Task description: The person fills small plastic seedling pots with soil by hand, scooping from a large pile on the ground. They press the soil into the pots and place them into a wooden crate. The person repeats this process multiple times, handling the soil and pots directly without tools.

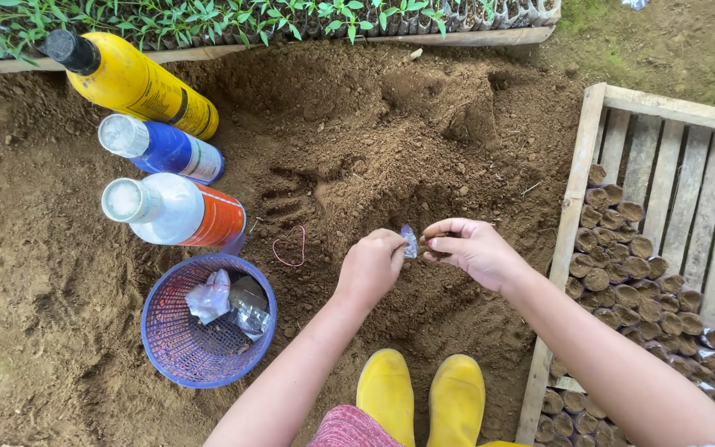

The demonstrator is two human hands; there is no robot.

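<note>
We look down on a patch of loose brown soil [357,149] where two bare arms reach forward from the bottom of the frame, the hands meeting over the dirt. The left hand [371,266] is curled into a loose fist, thumb and fingers pinched on one edge of a small clear plastic bag [409,242]; the right hand [469,248], palm turned inward with fingers bent, closes on the other side, so the little bag sits clamped between both hands just above the ground. At far left we count three bottles lying on their sides: a yellow bottle [138,85] with a black cap, a blue bottle [163,149] with a pale cap, and a white and orange bottle [175,213]. Below them stands a round purple basket [167,352] with a mesh wall, holding crumpled plastic wrappers, white and silvery; we cannot tell how many. A pink rubber band [289,247] lies on the soil between basket and hands. Two yellow boots [419,399] point forward beneath the hands. At right, a slatted wooden tray [577,190] holds many small soil-filled pots [622,277] packed touching in rows, too many to count surely. Along the top edge, a row of green seedlings [233,18] runs behind a wooden plank.
</note>
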